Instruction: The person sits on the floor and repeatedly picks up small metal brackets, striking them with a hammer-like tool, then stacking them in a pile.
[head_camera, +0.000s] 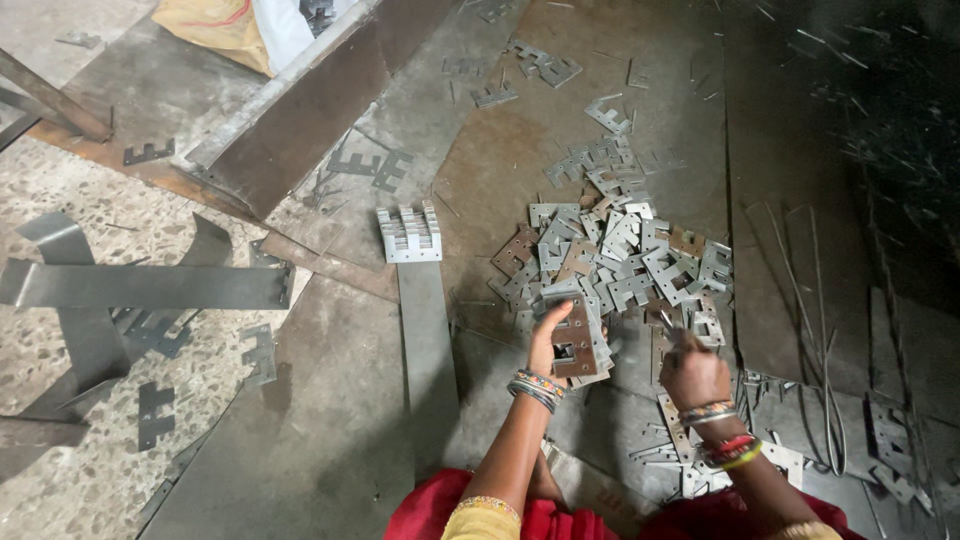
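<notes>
Left hand (548, 335) grips a squared stack of stamped plates (578, 345); right hand (692, 372) closed, contents unclear, near loose pile (620, 255) on floor (330, 400).

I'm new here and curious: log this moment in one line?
left hand: holds stack of metal plates | right hand: at plate pile | floor: neat stack

The floor (60, 260) is speckled stone at the left, covered elsewhere by rusty metal sheets (330, 400). A loose heap of notched plates (620, 260) lies on the sheets right of the middle. A neat stack (409, 234) sits on the far end of a long strip (428, 350). Grey bars (140, 285) cross on the stone. Thin rods (815, 330) lie toward the right edge.
</notes>
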